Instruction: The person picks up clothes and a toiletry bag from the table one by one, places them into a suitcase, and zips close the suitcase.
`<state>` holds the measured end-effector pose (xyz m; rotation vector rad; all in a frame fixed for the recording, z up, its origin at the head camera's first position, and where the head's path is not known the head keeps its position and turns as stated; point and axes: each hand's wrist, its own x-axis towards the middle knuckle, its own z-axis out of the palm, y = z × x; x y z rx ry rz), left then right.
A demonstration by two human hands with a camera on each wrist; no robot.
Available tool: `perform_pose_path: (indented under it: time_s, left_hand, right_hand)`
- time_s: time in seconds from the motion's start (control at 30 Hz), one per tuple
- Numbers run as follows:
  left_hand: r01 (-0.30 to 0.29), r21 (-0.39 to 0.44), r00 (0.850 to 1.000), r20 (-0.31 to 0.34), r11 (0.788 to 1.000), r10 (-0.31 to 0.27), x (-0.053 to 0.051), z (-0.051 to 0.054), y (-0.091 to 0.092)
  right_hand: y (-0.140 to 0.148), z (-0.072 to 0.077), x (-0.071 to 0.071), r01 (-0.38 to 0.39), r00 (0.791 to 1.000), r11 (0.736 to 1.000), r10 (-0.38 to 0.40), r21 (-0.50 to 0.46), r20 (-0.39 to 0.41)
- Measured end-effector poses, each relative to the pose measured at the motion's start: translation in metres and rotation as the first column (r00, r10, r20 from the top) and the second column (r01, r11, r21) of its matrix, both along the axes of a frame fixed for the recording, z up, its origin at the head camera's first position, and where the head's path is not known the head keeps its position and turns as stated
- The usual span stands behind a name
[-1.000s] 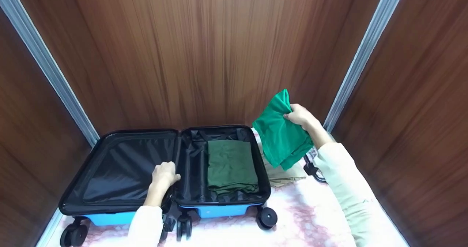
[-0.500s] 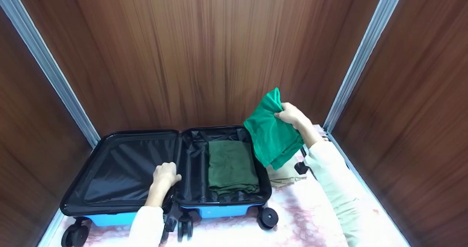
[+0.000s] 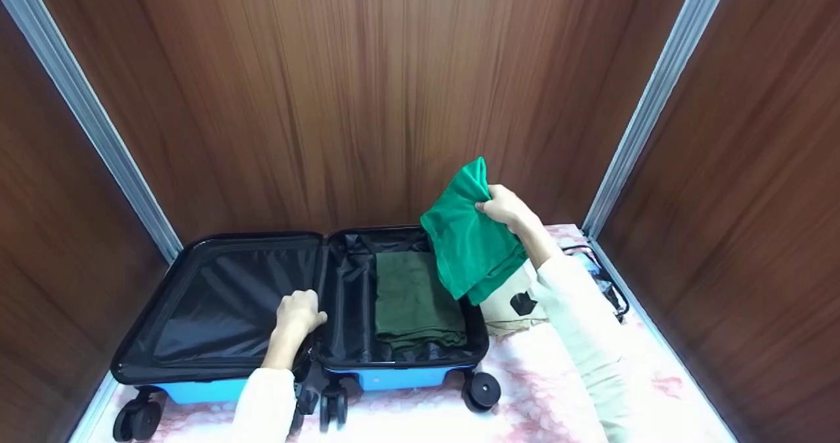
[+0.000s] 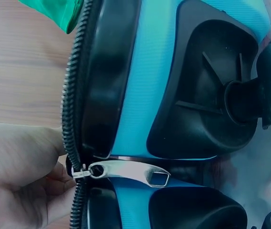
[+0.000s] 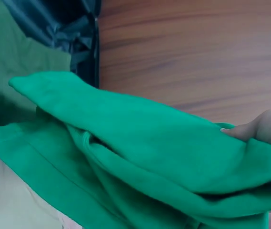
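My right hand grips a folded green garment by its upper right edge, thumb on the near side. The cloth hangs over the right rim of the open blue suitcase, covering part of a folded dark green garment inside. In the right wrist view, the green garment's folds hang loosely from the fingers. My left hand has curled fingers at the middle edge between the suitcase halves. The left wrist view shows the hand holding there, beside a metal zipper pull; its fingertips are partly hidden.
The black-lined left half of the suitcase lies flat. Folded beige cloth is beside the right half, partly behind my sleeve. A clear bag with black trim lies farther right. Wood-grain panels enclose the back and sides.
My right hand has carried the green garment leftward, from beside the suitcase to over its right rim. More of the bag at the right shows. The left hand has stayed in place.
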<state>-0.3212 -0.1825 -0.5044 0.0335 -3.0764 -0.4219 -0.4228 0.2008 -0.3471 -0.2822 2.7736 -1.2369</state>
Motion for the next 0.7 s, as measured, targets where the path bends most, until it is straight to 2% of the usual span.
perform_pose_path:
  time_s: [0.3,0.53,0.7]
  left_hand:
    - [0.012,0.015,0.999,-0.032,1.0,-0.012,-0.001,-0.002,0.002]
    - [0.005,0.009,1.0,-0.014,1.0,-0.005,0.002,-0.001,0.002]
    - [0.008,0.006,1.0,-0.004,1.0,-0.008,0.002,-0.002,0.004]
  right_hand:
    - [-0.021,-0.017,0.001,-0.022,0.999,0.996,0.024,-0.089,0.025]
    - [-0.047,-0.029,0.004,-0.024,1.0,0.994,0.025,-0.108,0.007]
    - [-0.069,-0.04,0.007,-0.024,0.999,0.985,0.029,-0.173,0.027]
